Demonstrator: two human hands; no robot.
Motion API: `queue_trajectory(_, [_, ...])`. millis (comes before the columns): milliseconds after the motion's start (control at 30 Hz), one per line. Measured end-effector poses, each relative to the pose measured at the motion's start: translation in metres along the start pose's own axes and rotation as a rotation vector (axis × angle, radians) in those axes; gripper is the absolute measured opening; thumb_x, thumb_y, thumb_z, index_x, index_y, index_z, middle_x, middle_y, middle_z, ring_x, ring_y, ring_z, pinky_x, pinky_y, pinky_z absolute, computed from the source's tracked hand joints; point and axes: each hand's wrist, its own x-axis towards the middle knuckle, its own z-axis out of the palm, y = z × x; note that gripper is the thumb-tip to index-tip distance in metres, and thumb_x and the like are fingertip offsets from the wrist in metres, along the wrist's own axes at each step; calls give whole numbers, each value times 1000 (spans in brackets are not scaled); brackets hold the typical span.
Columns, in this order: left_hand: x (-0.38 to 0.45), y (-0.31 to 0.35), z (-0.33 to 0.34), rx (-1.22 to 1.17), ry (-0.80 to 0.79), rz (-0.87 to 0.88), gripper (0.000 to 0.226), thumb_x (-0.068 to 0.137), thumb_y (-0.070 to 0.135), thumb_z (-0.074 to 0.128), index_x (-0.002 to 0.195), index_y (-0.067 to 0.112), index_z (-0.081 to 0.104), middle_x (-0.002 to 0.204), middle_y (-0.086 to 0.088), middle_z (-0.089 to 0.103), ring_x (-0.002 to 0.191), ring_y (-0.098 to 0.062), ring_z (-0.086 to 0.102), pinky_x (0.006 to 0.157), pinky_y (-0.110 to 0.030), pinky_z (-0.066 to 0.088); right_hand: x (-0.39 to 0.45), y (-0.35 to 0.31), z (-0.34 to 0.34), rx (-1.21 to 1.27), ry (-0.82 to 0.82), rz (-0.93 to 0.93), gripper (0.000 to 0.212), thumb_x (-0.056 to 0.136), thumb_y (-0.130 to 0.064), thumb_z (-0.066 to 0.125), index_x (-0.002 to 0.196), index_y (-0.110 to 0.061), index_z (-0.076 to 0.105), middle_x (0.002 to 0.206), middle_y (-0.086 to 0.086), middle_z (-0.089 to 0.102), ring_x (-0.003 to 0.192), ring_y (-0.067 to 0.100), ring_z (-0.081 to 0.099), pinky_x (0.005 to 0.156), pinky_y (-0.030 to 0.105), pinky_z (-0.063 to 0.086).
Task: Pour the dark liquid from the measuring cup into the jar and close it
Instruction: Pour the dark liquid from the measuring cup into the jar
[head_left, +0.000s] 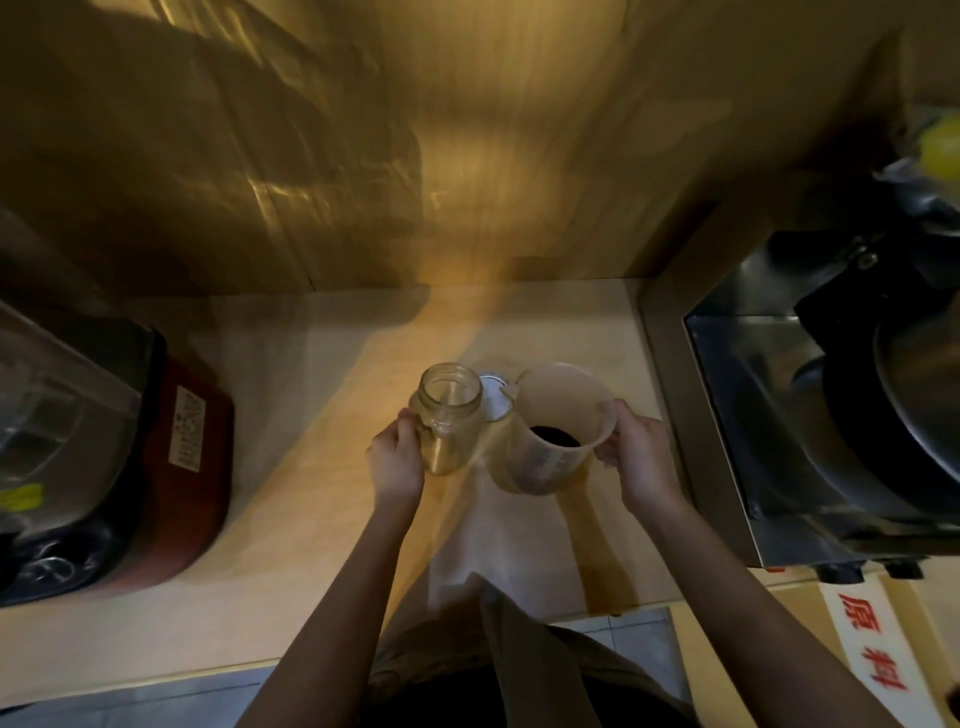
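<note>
A clear glass jar (448, 415) stands open on the wooden counter, with no liquid visible inside. My left hand (397, 457) grips its left side. Just to its right is a translucent plastic measuring cup (556, 431) with dark liquid (555, 436) at its bottom. My right hand (636, 457) holds the cup by its handle side, upright or only slightly tilted, its spout close to the jar's rim. A white round lid (493, 399) lies flat on the counter behind, between jar and cup.
A red-based blender with a clear cover (104, 457) stands at the left. A steel machine (810, 415) fills the right side past a counter ledge. A wooden wall panel (415, 156) rises behind. A white label with red characters (867, 649) lies at lower right.
</note>
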Motion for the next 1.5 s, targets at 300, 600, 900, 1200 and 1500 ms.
queue_trajectory(300, [5, 46, -19, -133, -91, 3, 39, 79, 29, 53, 41, 19, 49, 37, 5, 40, 52, -21, 37, 59, -36, 32, 10, -42, -15, -100, -81, -313, 45, 90, -16, 57, 67, 22, 52, 64, 32, 51, 61, 35, 50, 62, 30, 44])
queue_trajectory(600, [-29, 130, -52, -5, -83, 273, 44, 89, 31, 47, 54, 5, 51, 56, -13, 42, 53, -19, 38, 56, -35, 32, 6, -151, -12, -237, -200, -631, 52, 86, -32, 62, 39, -18, 46, 33, -8, 43, 38, 8, 44, 55, 20, 43])
queue_trajectory(900, [-47, 152, -63, 173, 84, 476, 56, 87, 34, 48, 50, -8, 52, 48, -16, 45, 50, -31, 45, 56, -45, 44, 5, -199, 15, -613, -103, -998, 58, 81, -17, 66, 30, -22, 39, 26, -10, 29, 32, 10, 36, 45, 24, 32])
queue_trajectory(1200, [-67, 161, -57, 183, 205, 479, 53, 88, 24, 46, 39, 11, 32, 51, -29, 42, 58, -43, 47, 55, -37, 31, -18, -228, 33, -885, -100, -1351, 48, 70, -22, 54, 31, -24, 26, 34, 2, 32, 34, 19, 32, 39, 31, 35])
queue_trajectory(1500, [-76, 161, -51, 136, 199, 385, 52, 88, 22, 45, 39, 11, 31, 42, -9, 34, 51, -31, 39, 50, -36, 25, -29, -237, 44, -1051, -38, -1512, 41, 67, -23, 50, 30, -9, 40, 30, 1, 25, 31, 21, 26, 39, 23, 26])
